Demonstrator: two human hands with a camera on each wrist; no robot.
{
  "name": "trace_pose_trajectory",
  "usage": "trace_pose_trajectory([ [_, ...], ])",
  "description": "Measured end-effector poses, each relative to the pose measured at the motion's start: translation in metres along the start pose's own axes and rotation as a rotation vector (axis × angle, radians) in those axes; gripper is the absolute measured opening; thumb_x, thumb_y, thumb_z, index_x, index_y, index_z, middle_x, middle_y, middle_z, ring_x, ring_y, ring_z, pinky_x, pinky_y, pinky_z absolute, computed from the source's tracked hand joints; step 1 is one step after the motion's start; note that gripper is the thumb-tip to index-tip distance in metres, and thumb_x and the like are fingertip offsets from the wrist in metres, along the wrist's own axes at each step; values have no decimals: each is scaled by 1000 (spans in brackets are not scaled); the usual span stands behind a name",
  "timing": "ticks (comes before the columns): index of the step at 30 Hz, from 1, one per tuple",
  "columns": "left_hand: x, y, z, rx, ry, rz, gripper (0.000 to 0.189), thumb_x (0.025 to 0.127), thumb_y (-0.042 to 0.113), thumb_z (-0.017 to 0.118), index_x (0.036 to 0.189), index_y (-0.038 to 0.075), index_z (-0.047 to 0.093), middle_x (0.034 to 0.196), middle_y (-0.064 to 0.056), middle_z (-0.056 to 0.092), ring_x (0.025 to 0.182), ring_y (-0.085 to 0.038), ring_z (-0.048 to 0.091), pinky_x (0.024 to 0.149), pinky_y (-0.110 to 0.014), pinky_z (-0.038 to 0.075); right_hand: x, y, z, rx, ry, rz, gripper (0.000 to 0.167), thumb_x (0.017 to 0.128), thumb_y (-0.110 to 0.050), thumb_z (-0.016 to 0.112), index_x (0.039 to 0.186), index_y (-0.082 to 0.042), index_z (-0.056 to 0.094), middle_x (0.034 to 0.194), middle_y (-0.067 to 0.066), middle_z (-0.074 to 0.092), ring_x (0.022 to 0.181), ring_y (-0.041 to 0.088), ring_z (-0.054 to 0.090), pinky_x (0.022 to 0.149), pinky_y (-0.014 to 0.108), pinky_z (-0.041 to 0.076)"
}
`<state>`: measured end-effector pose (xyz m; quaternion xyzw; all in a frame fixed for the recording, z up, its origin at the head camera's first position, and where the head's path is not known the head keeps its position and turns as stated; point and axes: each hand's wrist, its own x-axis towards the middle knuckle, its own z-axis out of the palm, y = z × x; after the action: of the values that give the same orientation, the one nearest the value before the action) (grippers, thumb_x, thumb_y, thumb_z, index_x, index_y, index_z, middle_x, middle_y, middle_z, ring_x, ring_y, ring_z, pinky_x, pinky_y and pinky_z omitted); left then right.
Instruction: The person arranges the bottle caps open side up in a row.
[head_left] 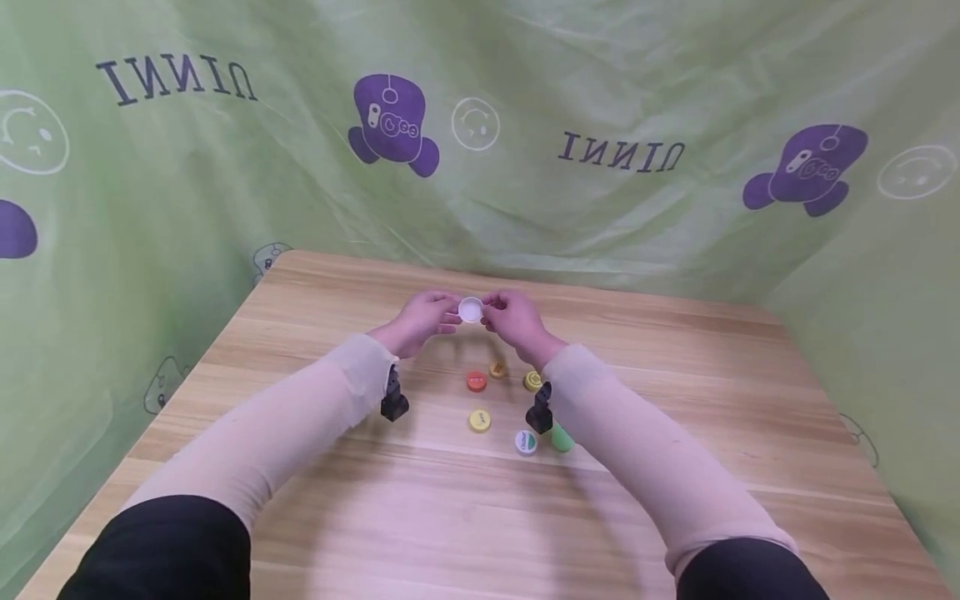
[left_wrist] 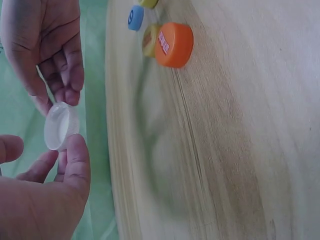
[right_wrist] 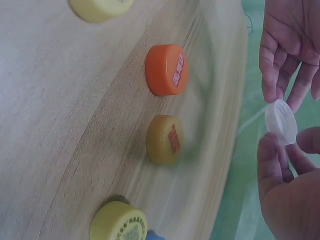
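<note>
A translucent white bottle cap (head_left: 471, 310) is up between both hands, its hollow side facing my head camera. My right hand (head_left: 516, 321) pinches its rim with thumb and fingers. On the other side, my left hand (head_left: 422, 323) touches the rim with its fingertips. In the left wrist view the left thumb (left_wrist: 11, 148) stands apart from the cap. Below the hands, an orange cap (right_wrist: 167, 70) and an amber cap with red print (right_wrist: 165, 140) lie on the wooden table (head_left: 420, 517).
Nearer me lie a yellow cap (head_left: 479, 421), a white-and-green cap (head_left: 526, 442) and a green cap (head_left: 561, 438). Another yellow cap (head_left: 532, 381) sits by the right wrist; a blue cap (left_wrist: 135, 18) shows in the left wrist view. A printed green cloth (head_left: 480, 217) hangs around the table.
</note>
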<state>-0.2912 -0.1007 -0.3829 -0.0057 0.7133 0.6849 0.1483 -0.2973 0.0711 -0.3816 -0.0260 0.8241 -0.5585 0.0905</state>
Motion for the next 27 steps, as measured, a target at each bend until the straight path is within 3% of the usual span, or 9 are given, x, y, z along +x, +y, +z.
trace_pose_trajectory([
  [6, 6, -1, -7, 58, -34, -48, 40, 110, 9, 43, 142, -16, 46, 135, -29, 54, 130, -41, 53, 112, -46, 44, 11, 5, 7, -22, -59, 65, 29, 104, -5, 57, 129, 9, 62, 121, 23, 66, 109, 33, 65, 99, 40, 54],
  [12, 19, -9, -11, 102, -47, -107, 40, 110, 11, 44, 141, -15, 48, 115, -15, 59, 102, -22, 60, 106, -39, 50, 19, 13, 14, -91, -64, 105, 28, 103, -7, 59, 127, 6, 63, 115, 19, 68, 102, 27, 63, 93, 35, 55],
  [18, 29, -17, -6, 119, -48, -181, 36, 109, 14, 47, 135, -11, 54, 94, -6, 60, 80, -12, 58, 82, -26, 55, 17, 21, 11, -128, -86, 106, 30, 102, -8, 57, 127, 8, 62, 111, 20, 69, 100, 26, 63, 96, 36, 53],
  [22, 32, -21, -3, 123, -62, -237, 30, 110, 16, 48, 128, -6, 57, 90, -4, 57, 77, -11, 55, 71, -21, 52, 16, 26, 10, -141, -116, 114, 33, 100, -6, 58, 129, 10, 62, 108, 19, 72, 93, 24, 65, 93, 34, 54],
  [27, 32, -20, -3, 116, -44, -241, 32, 110, 17, 48, 130, -7, 56, 89, -3, 54, 78, -11, 52, 72, -21, 52, 20, 28, 11, -158, -144, 130, 32, 98, -6, 59, 127, 9, 65, 101, 14, 70, 84, 18, 60, 83, 28, 54],
])
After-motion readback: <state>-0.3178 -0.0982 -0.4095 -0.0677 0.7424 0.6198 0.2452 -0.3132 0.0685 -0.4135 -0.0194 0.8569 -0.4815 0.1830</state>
